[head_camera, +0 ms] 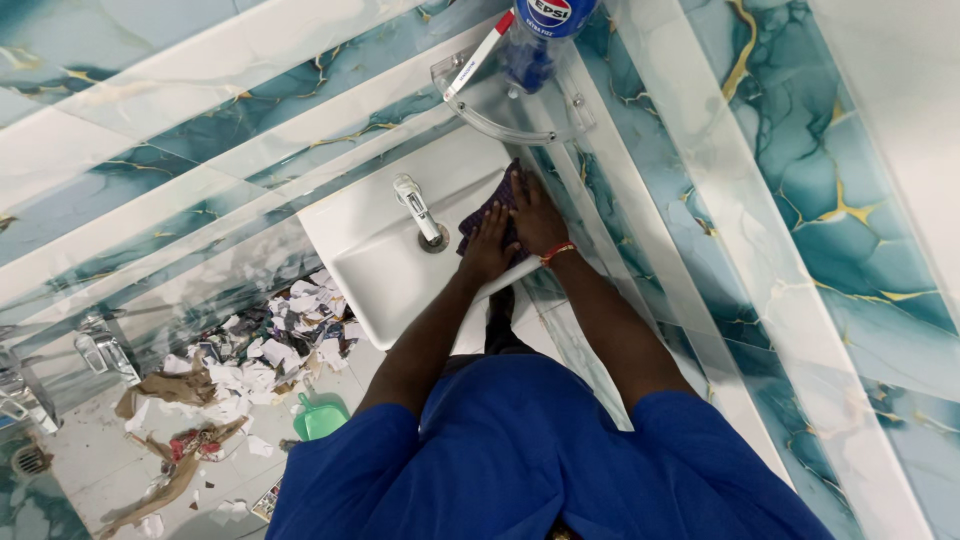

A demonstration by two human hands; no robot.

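Observation:
A white wash basin (380,275) is fixed to a teal marble-patterned tiled wall. Both hands press on a dark purple cloth (478,222) lying on the basin's right rim. My left hand (488,248) lies flat on the cloth's near part, just right of the chrome tap (418,208). My right hand (532,215), with a red thread around the wrist, is spread on the cloth's far part close to the wall. Most of the cloth is hidden under the hands.
A clear glass corner shelf (520,105) above the basin carries a blue-capped plastic bottle (545,25) and a white-and-red tube (478,55). Torn paper and brown scraps (250,370) litter the floor left of the basin, beside a green dustpan (322,415). A chrome fitting (100,350) sits on the left wall.

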